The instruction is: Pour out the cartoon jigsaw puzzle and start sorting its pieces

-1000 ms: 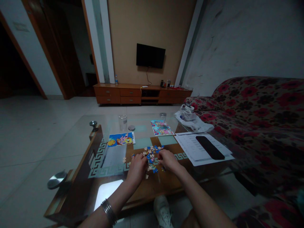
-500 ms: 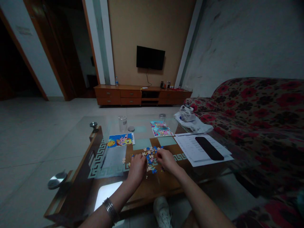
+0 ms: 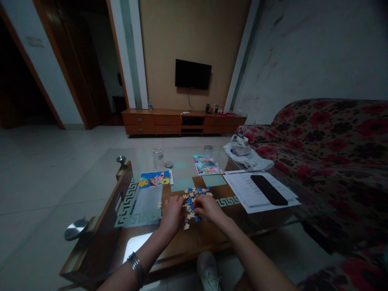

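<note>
A heap of small jigsaw puzzle pieces (image 3: 190,194), some blue and some bare wood-coloured, lies on the glass coffee table (image 3: 212,234). At the heap's left edge is my left hand (image 3: 173,214), fingers curled down among the pieces. My right hand (image 3: 209,207) reaches in from the right, its thumb and fingers pinched together over the heap. Whatever either hand holds is hidden by the fingers. One loose puzzle piece (image 3: 186,227) lies on the near side, between the hands.
Beyond the heap lie a cartoon picture card (image 3: 155,179) and a second colourful card (image 3: 207,165). A clear jar (image 3: 158,159) stands near a round lid (image 3: 169,165). To the right are papers (image 3: 242,194), a black phone (image 3: 268,190) and a plastic bag (image 3: 247,155).
My right hand has moved left and slightly down, closer to my left hand. The left hand has shifted only a little. A loose piece on the near side shows more fully.
</note>
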Demonstrator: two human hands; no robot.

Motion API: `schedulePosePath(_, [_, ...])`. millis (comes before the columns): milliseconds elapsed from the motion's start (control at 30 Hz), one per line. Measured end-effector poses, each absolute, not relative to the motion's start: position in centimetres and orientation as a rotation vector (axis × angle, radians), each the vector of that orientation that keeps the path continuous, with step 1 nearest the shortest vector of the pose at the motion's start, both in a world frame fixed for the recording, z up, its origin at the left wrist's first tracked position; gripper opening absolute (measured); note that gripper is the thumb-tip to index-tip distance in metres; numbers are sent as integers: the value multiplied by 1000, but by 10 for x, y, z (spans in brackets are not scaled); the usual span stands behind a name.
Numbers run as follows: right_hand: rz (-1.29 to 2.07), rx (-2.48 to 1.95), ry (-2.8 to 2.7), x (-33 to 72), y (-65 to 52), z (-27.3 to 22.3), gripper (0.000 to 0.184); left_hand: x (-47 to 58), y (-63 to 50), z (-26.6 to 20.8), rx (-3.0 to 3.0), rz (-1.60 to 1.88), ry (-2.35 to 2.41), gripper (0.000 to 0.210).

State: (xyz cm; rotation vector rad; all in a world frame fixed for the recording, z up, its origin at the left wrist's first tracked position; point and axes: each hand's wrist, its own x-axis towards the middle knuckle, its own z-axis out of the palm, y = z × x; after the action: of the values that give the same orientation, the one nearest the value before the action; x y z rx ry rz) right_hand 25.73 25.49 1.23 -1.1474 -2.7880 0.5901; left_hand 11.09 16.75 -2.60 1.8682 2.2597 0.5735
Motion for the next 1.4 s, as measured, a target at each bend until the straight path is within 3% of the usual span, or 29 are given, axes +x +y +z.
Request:
schedulePosePath(533, [614, -1151, -2777, 257, 247, 18, 9, 114, 174, -30, 1884, 523, 2250, 19])
schedulePosePath(833, [386, -1069, -3004, 265, 212, 33, 15, 114, 172, -27, 1990, 418, 2229, 27])
schedulePosePath(1000, [484, -1138, -2960, 265, 220, 28, 19, 111, 168, -25, 2101, 409, 2181, 25])
schedulePosePath(1400, [253, -1326, -2915, 251, 229, 18, 16, 101, 148, -26, 2329, 403, 2097, 14])
